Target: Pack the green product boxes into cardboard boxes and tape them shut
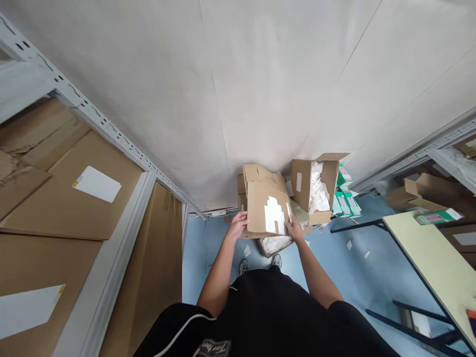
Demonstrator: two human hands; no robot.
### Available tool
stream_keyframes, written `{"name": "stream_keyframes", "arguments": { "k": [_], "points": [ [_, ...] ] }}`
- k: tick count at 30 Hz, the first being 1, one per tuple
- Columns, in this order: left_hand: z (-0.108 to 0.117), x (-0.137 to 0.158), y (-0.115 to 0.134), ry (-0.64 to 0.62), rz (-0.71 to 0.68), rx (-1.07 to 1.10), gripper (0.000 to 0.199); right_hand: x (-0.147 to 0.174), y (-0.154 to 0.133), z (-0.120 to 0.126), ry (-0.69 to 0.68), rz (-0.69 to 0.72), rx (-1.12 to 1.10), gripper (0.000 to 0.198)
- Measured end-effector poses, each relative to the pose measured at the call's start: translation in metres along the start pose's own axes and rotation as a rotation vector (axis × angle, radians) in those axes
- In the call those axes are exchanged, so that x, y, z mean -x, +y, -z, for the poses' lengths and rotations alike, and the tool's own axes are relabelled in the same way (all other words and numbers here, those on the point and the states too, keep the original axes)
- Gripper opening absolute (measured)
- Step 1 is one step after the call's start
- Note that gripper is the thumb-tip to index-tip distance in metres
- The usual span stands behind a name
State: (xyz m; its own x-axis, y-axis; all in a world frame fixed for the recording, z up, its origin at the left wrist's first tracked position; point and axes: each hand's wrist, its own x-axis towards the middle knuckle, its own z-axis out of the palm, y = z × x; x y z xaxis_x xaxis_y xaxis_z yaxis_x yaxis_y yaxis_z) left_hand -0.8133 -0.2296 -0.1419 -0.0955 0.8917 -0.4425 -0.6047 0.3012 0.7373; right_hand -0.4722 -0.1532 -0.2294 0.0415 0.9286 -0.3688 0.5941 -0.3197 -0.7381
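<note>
Between my two hands is a brown cardboard box with white labels on its face. My left hand grips its left edge, fingers on the side. At the lower right corner my right hand is closed round the board. Behind it, against the wall, more cardboard is stacked. Just below the held box, an open carton with white wrapping material sits on the floor near my feet. To the right stands another open carton, also stuffed with white wrapping.
Green and pink packets lie right of the cartons. A pale table with a green packet stands at right. Shelving with large boxes rises on the left. Paper scraps dot the blue floor.
</note>
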Motion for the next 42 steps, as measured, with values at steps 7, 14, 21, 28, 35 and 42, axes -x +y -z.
{"name": "stream_keyframes", "arguments": {
  "k": [7,14,21,28,35,42],
  "points": [
    [0.012,0.029,0.017,-0.214,0.029,0.163,0.06,0.055,0.005,0.004,-0.252,-0.354,-0.484,0.09],
    [0.024,0.052,0.029,-0.298,-0.045,0.049,0.065,0.103,-0.013,0.002,-0.35,-0.159,-0.836,0.076],
    [0.024,0.092,0.081,-0.255,-0.157,-0.272,0.089,0.106,-0.045,0.093,-0.182,0.109,-0.728,0.071],
    [-0.047,0.13,0.065,-0.26,-0.221,-0.409,0.082,0.147,-0.031,0.212,-0.045,0.272,-0.779,0.066],
    [-0.129,0.162,0.004,-0.357,-0.155,-0.438,0.08,0.226,0.041,0.3,0.089,0.398,-0.823,0.057],
    [-0.248,0.154,-0.069,-0.512,-0.075,-0.514,0.081,0.3,0.139,0.378,0.353,0.311,-0.853,0.055]
  ]
}}
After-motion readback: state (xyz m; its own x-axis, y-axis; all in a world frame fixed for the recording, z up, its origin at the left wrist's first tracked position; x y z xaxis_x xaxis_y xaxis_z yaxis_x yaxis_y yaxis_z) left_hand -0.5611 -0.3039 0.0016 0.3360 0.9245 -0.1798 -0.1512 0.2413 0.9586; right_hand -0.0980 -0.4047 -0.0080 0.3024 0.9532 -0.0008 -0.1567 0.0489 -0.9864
